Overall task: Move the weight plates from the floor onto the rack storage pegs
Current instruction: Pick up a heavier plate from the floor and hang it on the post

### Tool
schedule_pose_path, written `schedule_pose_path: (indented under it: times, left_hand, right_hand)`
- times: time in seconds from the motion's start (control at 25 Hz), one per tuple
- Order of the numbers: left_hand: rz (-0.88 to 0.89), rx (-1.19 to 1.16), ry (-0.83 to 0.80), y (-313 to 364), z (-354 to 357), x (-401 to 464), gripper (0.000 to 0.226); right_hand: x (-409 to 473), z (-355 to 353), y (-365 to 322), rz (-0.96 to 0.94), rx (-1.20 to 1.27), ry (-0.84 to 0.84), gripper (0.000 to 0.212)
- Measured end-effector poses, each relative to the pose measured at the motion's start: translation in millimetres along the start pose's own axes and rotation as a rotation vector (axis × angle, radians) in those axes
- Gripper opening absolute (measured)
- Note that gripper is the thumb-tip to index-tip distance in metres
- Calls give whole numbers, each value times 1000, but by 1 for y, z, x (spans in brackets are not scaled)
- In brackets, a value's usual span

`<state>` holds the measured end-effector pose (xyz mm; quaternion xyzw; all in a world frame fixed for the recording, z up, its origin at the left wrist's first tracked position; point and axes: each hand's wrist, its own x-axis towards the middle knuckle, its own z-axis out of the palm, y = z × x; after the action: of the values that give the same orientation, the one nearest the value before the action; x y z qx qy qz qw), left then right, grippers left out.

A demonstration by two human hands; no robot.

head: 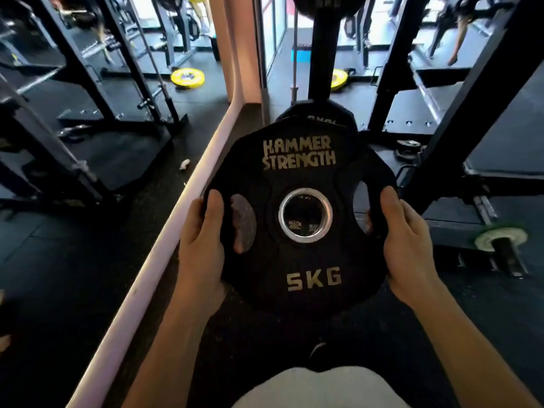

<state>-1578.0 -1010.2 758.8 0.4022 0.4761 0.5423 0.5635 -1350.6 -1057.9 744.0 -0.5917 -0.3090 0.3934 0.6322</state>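
Note:
I hold a black 5 kg weight plate [303, 260], marked HAMMER STRENGTH, flat-faced toward me in front of my chest. My left hand [203, 245] grips its left rim beside a grip slot, thumb on the face. My right hand [409, 242] grips the right rim, fingers curled through the right slot. Just behind the plate's top edge another black plate [318, 113] hangs low on the black rack upright [326, 54]. A third plate [329, 2] sits at the top of that upright, mostly cut off.
A pink-white wall edge [182, 201] runs diagonally on the left beside a mirror. Black rack beams [471, 113] stand to the right. A green-collared bar end [500, 242] lies low on the right. A yellow plate [338, 79] lies on the dark rubber floor behind.

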Motion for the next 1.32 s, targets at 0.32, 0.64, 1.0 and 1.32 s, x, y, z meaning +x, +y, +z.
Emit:
schedule_pose_path:
  times: [0.32, 0.64, 1.0, 1.32]
  left_hand:
    - [199, -89, -65, 62, 76, 110, 28]
    - [420, -126, -170, 133, 154, 203, 30]
    - [473, -261, -310, 179, 210, 320, 22]
    - [402, -183, -300, 155, 238, 404, 56]
  right_hand:
    - [104, 21, -67, -220, 23, 114, 40]
    - [202, 34, -154, -406, 53, 115, 46]
    - [307, 67, -199, -535, -48, 204, 58]
    - [388, 85, -184, -472, -122, 242, 63]
